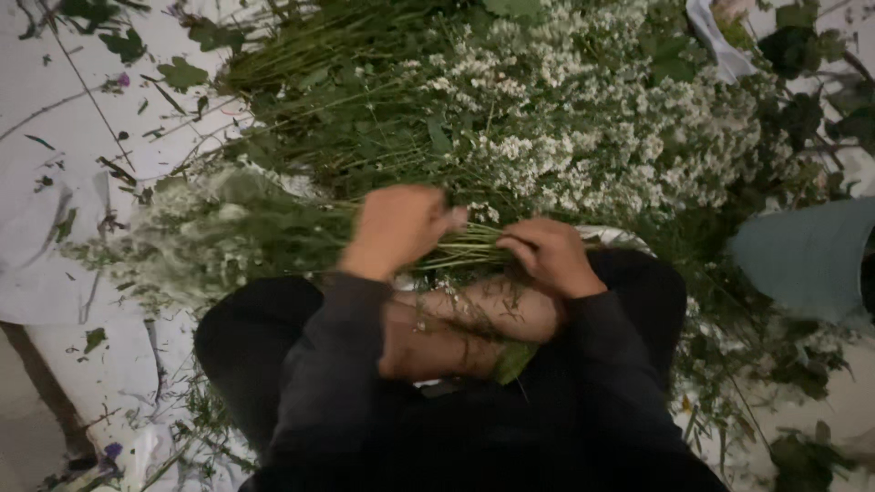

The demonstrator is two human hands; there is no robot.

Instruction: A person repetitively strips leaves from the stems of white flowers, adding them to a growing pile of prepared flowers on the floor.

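Note:
A bunch of thin green stems with tiny white flowers (pixel 210 239) lies across my lap, flower heads to the left. My left hand (pixel 398 230) is closed around the stems near the middle of the bunch and looks blurred. My right hand (pixel 547 255) is curled on the cut ends of the same stems (pixel 469 246) just to the right. Below my hands are my dark sleeves and crossed legs (pixel 460 328).
A large heap of white-flowered stems (pixel 583 118) lies beyond my hands. White sheeting (pixel 64 182) covers the floor, strewn with leaves and stem scraps. A grey-blue curved object (pixel 807 260) sits at the right. Dark leaves (pixel 802 46) lie at the top right.

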